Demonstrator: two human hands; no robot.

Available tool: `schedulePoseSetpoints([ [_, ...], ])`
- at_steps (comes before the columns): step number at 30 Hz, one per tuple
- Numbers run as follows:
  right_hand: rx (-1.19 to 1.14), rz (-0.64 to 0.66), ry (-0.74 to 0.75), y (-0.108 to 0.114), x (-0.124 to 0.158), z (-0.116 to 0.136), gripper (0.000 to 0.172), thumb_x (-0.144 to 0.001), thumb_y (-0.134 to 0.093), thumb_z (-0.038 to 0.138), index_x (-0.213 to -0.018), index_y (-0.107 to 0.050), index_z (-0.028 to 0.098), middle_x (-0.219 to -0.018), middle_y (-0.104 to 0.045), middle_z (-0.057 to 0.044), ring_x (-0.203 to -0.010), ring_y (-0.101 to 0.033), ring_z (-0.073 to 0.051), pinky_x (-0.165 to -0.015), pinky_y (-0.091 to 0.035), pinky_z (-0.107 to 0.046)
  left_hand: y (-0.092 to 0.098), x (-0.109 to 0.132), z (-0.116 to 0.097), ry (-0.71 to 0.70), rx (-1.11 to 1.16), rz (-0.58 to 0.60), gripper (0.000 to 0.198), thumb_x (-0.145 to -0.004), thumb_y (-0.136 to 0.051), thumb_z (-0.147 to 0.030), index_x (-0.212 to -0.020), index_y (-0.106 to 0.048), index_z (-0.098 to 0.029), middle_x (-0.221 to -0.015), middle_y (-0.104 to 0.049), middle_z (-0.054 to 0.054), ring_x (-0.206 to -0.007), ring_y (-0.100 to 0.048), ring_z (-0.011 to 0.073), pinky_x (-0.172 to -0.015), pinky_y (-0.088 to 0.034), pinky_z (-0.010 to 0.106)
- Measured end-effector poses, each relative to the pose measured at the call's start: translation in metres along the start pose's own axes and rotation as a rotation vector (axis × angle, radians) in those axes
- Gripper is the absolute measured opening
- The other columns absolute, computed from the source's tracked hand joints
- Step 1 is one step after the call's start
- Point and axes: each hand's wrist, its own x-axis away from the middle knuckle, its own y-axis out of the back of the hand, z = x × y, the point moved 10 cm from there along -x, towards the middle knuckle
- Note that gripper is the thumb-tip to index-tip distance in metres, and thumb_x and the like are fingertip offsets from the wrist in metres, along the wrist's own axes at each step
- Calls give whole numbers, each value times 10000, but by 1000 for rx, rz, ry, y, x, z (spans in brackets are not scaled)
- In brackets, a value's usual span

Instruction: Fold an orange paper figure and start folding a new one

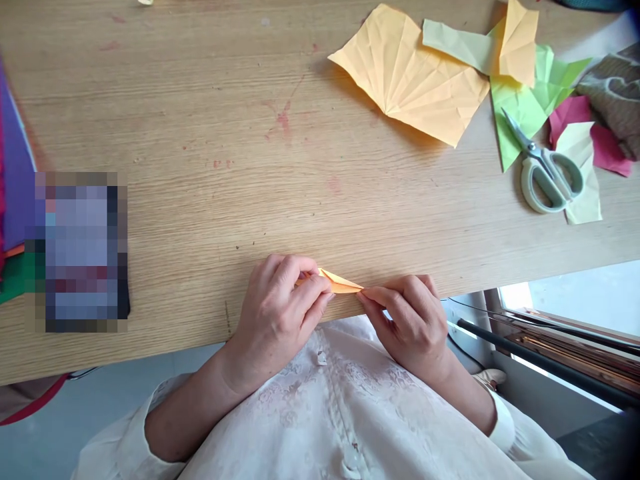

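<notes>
Between my two hands, just above the table's front edge, is a small piece of folded orange paper that narrows to a point on the right. My left hand is closed on its wider left end, and the fingers hide that part. With thumb and fingertips, my right hand pinches the pointed right tip.
Scissors lie at the right on green paper scraps. A creased light-orange sheet lies farther back. At the left edge are a pixelated phone-like object and purple paper. The wooden table ends close to my body.
</notes>
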Motion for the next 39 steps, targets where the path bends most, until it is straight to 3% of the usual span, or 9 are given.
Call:
schedulePoseSetpoints([
  [4,-8,5,35,2,5,0,143,-895,-671,97,-987,-637,201,-747,-605,-14,-650,-521,-143,-646,-366,-325,0,0,0,-4,-2,0,74,-903,-643,-135,-865,-631,-197,-1002,-628,61,-861,-541,201,-780,-473,396],
  [10,33,42,161,1,19,9,385,-873,-702,113,-1241,-618,189,-858,-640,-40,-695,-516,-147,-676,-394,-331,1,2,-1,-22,23,5,95,-889,-656,-114,-859,-658,-204,-1031,-632,62,-899,-542,212,-796,-481,404],
  [25,144,175,392,7,9,12,244,-910,-692,170,-1154,-701,156,-782,-597,-11,-667,-447,-134,-635,-340,-327,0,3,-2,-27,13,27,95,-887,-655,-106,-849,-642,-191,-1042,-648,57,-907,-532,209,-807,-485,396],
  [31,131,211,566,3,0,21,173,-930,-662,170,-1096,-712,175,-716,-570,14,-631,-417,-128,-614,-325,-322,1,2,-4,-36,-6,20,103,-885,-658,-98,-846,-641,-192,-1049,-655,54,-903,-533,205,-804,-486,396],
  [35,115,270,609,-5,-8,21,233,-954,-633,178,-1180,-689,166,-670,-509,27,-608,-391,-130,-585,-300,-322,1,1,-4,-28,6,24,116,-895,-646,-101,-825,-639,-193,-1037,-654,51,-888,-527,201,-795,-485,396],
  [39,76,286,616,-1,-9,16,159,-954,-638,178,-1098,-700,151,-691,-545,16,-615,-405,-138,-585,-321,-330,1,2,-3,-20,11,25,121,-894,-648,-100,-816,-633,-191,-1038,-655,49,-893,-528,200,-800,-486,398],
])
